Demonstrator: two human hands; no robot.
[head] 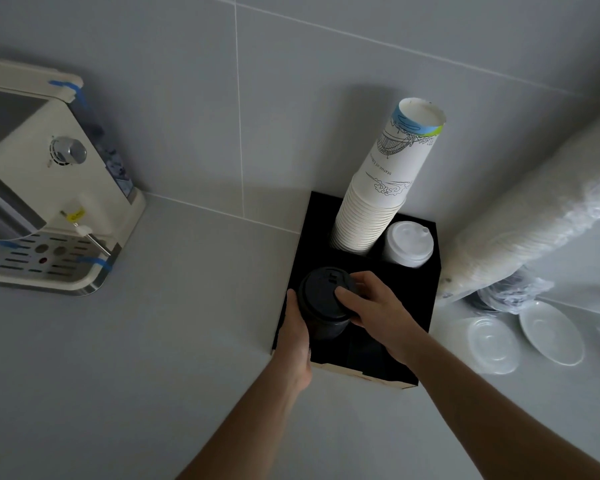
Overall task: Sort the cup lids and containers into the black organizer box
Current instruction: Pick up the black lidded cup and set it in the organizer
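The black organizer box [413, 299] stands on the counter against the tiled wall. Its back left hole holds a tall, leaning stack of white printed paper cups [381, 195]. A stack of white lids [408, 244] fills the back right hole. In the front left hole sits a stack of black lids [321, 299]. My left hand [295, 337] wraps the left side of that black stack. My right hand [374, 306] grips its top from the right, thumb lying across the uppermost lid.
A cream espresso machine [49, 188] with blue tape stands at the left. To the right of the box lie a long plastic-wrapped sleeve of cups [541, 216], crumpled plastic [513, 292] and two white saucers [492, 344], [551, 332].
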